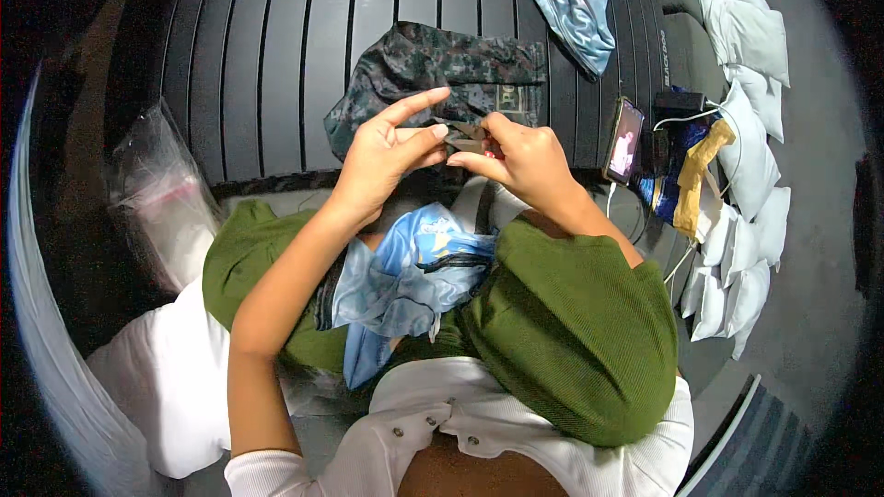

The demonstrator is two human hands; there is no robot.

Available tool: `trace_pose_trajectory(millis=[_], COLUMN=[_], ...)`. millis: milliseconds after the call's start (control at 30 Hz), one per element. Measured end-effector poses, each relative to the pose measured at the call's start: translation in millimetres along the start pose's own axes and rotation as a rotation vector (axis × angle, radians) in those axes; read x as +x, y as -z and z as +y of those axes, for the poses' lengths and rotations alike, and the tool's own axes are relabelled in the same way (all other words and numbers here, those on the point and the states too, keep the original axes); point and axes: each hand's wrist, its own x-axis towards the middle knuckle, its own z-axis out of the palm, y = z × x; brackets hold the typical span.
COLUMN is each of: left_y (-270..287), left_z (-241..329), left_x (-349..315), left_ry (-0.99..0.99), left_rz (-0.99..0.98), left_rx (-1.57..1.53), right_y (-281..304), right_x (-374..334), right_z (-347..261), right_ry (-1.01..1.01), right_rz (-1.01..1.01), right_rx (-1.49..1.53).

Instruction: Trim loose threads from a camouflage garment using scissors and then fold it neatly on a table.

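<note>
Over the near edge of the slatted table, my two hands meet in front of a dark camouflage garment [433, 64]. My left hand [382, 152] has its index finger stretched out, while the thumb presses toward the curled fingers. A small greyish-beige flat piece [468, 140] shows between the hands. My right hand [534, 161] is closed beside it, index finger and thumb bent around something small with a bit of red; the fingers mostly hide it. Light blue patterned clothing [414, 258] lies bunched on my lap, between green-covered knees.
Another light blue garment [580, 5] lies at the table's [267, 55] far right. A lit phone [624, 140] leans by the right edge, with cables and a black box [680, 105] beyond. White pillow-like packets [750, 129] line the right side. A clear plastic bag [166, 193] is at left.
</note>
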Motion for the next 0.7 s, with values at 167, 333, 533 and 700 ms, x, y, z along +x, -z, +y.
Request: trace_pose_trajectory(millis=[167, 333, 533, 700], left_y=[1.1, -5.8, 5.7, 2.1], left_z=[-0.8, -2.8, -0.9, 0.6], left_x=[-1.0, 0.8, 1.6, 2.7], left_ry=[-0.065, -0.159, -0.138, -0.075], left_rz=[0.016, 0.055, 0.152, 0.170], left_rx=[0.076, 0.102, 0.195, 0.238], right_y=[-0.2, 2.9, -1.9, 0.6], right_x=[1.0, -0.3, 1.7, 2.0], right_z=[-2.4, -1.6, -0.4, 0.2], right_ry=[0.005, 0.001, -0.004, -0.022], right_rz=[0.001, 0.026, 0.065, 0.041], right_rx=[0.003, -0.081, -0.047, -0.002])
